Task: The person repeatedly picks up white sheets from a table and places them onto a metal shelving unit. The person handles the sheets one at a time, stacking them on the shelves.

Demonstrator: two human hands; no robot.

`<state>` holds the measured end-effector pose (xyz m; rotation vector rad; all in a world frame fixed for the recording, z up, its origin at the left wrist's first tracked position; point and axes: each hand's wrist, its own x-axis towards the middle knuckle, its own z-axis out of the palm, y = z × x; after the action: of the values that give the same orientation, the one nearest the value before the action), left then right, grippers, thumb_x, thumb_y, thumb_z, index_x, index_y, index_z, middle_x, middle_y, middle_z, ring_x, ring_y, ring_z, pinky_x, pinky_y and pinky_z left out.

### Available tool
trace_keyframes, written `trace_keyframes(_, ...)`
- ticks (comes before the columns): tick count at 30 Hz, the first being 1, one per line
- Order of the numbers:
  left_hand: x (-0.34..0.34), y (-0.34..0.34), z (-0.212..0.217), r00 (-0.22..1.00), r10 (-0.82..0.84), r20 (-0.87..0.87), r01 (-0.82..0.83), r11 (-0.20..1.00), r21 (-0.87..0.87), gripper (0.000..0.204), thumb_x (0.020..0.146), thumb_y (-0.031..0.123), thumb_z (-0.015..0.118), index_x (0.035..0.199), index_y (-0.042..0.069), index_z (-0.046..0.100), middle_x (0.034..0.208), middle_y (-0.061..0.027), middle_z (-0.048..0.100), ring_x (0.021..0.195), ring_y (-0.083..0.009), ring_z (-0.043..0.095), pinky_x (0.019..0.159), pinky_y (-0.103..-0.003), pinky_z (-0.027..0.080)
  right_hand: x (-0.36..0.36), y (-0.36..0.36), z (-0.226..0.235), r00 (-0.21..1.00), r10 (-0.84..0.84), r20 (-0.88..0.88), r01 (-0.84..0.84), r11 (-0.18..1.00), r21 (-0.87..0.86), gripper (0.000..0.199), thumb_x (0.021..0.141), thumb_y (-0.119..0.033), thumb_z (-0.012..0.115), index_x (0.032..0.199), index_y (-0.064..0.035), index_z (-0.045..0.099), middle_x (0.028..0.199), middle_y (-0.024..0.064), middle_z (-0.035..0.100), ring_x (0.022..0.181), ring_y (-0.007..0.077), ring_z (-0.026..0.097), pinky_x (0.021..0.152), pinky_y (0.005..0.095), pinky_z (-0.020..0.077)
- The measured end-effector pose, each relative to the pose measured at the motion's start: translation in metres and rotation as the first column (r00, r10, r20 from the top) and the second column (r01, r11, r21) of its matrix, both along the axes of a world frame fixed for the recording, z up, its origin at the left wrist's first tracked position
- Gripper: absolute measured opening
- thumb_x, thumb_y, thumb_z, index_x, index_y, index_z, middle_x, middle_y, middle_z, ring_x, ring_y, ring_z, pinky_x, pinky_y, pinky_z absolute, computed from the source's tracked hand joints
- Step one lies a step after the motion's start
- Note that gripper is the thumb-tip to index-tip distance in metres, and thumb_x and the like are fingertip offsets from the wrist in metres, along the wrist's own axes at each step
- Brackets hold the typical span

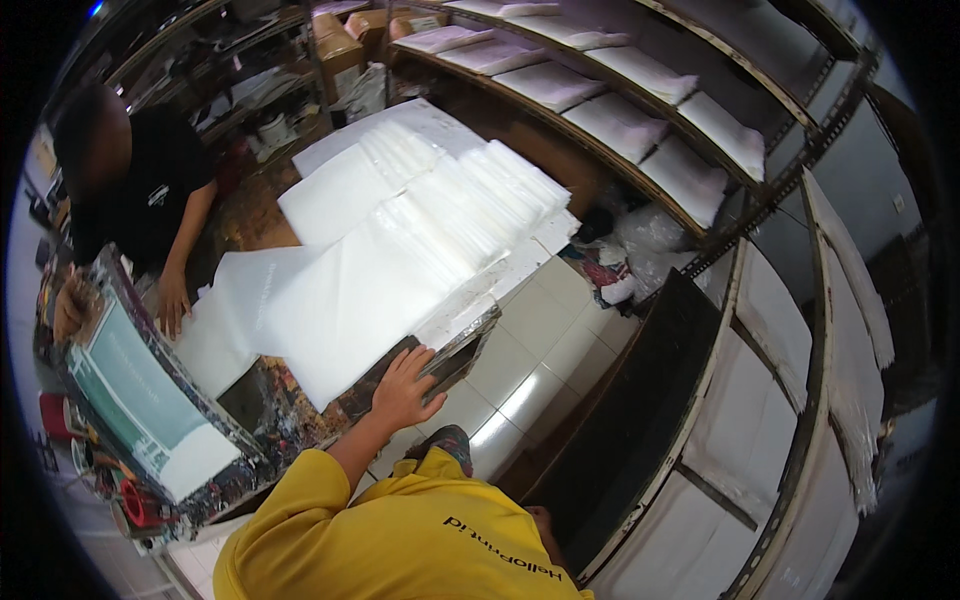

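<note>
My left hand [405,389] rests on the near edge of the worktable [463,325], its fingers spread and nothing held in them. Just past its fingertips lie overlapping stacks of thin white sheets [345,310], which look like plastic. Only a small part of what seems to be my right hand [541,522] shows beside my yellow shirt; its fingers are hidden. On the left a screen-printing frame [150,385] with teal-green mesh stands tilted up. A co-worker's hand [174,300] touches a white sheet [212,340] beside the frame, and their other hand is at the frame's edge.
Racks [640,135] holding white sheet bundles run along the back. More shelves [735,410] with white bundles stand close on my right. Crumpled clear plastic [655,240] and cloth lie on the tiled floor [530,345]. Red containers [140,502] sit at lower left.
</note>
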<state>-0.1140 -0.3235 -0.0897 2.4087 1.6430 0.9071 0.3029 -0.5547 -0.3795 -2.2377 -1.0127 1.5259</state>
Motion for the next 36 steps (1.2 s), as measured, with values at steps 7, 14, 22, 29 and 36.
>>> trace_keyframes(7, -0.021, 0.021, 0.031, 0.902, 0.34, 0.264, -0.406, 0.877, 0.258, 0.021, 0.077, 0.01, 0.072, 0.096, 0.005, 0.064, 0.098, -0.0146, 0.063, 0.086, -0.0343, 0.059, 0.076, -0.044, 0.046, -0.023, 0.058, 0.082, 0.998, -0.048, -0.034, 0.047, 0.999, -0.023, 0.019, 0.096, -0.02, 0.063, 0.102, -0.0022, 0.064, 0.081, 0.0064, 0.064, 0.075, 0.0166, 0.063, 0.068, 0.0316, 0.0521)
trace_keyframes(14, -0.159, 0.076, 0.012, 0.645, 0.677, -0.355, -0.764, 0.573, -0.295, 0.045, 0.083, 0.03, 0.065, 0.119, 0.004, 0.06, 0.109, -0.0182, 0.066, 0.101, -0.0361, 0.067, 0.087, -0.049, 0.053, -0.054, 0.111, 0.125, 0.937, -0.25, -0.246, 0.267, 0.963, 0.038, 0.017, 0.099, -0.021, 0.057, 0.105, -0.0057, 0.059, 0.082, 0.0032, 0.06, 0.069, 0.0152, 0.06, 0.057, 0.03, 0.0476)
trace_keyframes(22, -0.182, 0.065, -0.022, 0.748, 0.623, -0.23, -0.664, 0.708, -0.24, 0.038, 0.088, 0.03, 0.064, 0.1, -0.006, 0.062, 0.097, -0.0292, 0.067, 0.094, -0.0481, 0.063, 0.082, -0.054, 0.05, -0.128, 0.17, 0.161, 0.911, -0.175, -0.373, 0.259, 0.947, 0.188, 0.032, 0.098, -0.035, 0.06, 0.112, -0.0069, 0.062, 0.094, 0.0054, 0.065, 0.073, 0.0139, 0.064, 0.062, 0.0295, 0.0528)
trace_keyframes(29, -0.159, 0.084, 0.005, 0.802, 0.485, -0.348, -0.586, 0.751, -0.304, 0.026, 0.079, 0.02, 0.065, 0.092, -0.004, 0.063, 0.09, -0.0266, 0.066, 0.083, -0.0469, 0.063, 0.076, -0.05, 0.051, -0.168, 0.205, 0.227, 0.893, 0.022, -0.45, 0.198, 0.878, 0.436, 0.028, 0.094, -0.03, 0.061, 0.109, -0.0063, 0.061, 0.088, 0.0051, 0.063, 0.065, 0.0139, 0.061, 0.061, 0.0302, 0.051)
trace_keyframes(36, -0.047, 0.05, 0.082, 0.996, 0.049, 0.074, -0.026, 0.957, -0.288, 0.013, 0.079, 0.004, 0.058, 0.088, -0.005, 0.058, 0.069, -0.0197, 0.061, 0.059, -0.034, 0.056, 0.061, -0.041, 0.047, -0.209, 0.238, 0.375, 0.849, 0.513, -0.124, -0.195, 0.524, 0.829, 0.062, 0.097, -0.035, 0.059, 0.147, -0.0047, 0.037, 0.093, 0.0113, 0.063, 0.078, 0.0263, 0.061, 0.074, 0.0364, 0.0501)
